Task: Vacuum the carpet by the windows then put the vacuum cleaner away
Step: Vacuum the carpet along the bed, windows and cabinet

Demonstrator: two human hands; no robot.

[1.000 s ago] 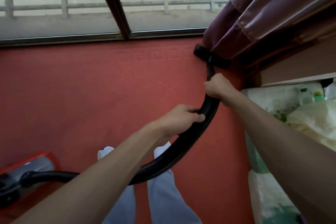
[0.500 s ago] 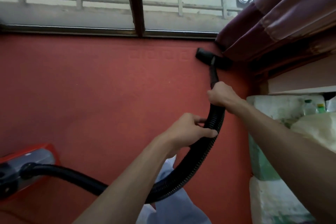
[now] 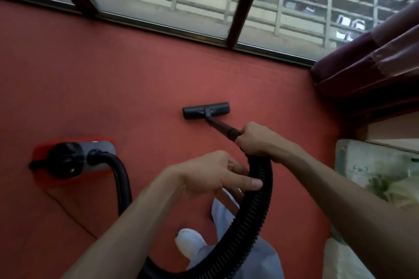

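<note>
Two hands are on the machine, though only one has a real hold. The right hand (image 3: 258, 140) is closed firmly round the top of the wand (image 3: 217, 123), where it meets the ribbed hose (image 3: 260, 206). The left hand (image 3: 210, 176) lies lower on the hose with its fingers nearly straight. Their tips touch the ribs rather than wrapping them, so it steadies more than it grips.

From the right fist the wand slopes down to the floor head (image 3: 206, 110), which sits flat on the red carpet (image 3: 136, 75), well short of the window frame (image 3: 158, 27) and apart from the curtain (image 3: 374, 59). The hose loops back under the arms, past a white-socked foot (image 3: 188, 242), to the red vacuum cleaner (image 3: 72, 161) standing on the carpet to the left, with its power cord (image 3: 68, 213) trailing toward the viewer.

I judge the vacuuming to be mid-way. The strip by the windows is being worked, and how much of it is clean cannot be told from the pile. Putting the machine away has not started, since the hose is attached and the cord is laid out.

Compared with half a second ago, the floor head has left the corner under the curtain hem and now rests further left on open carpet. The left hand, which was wrapped round the hose then, has loosened.
</note>
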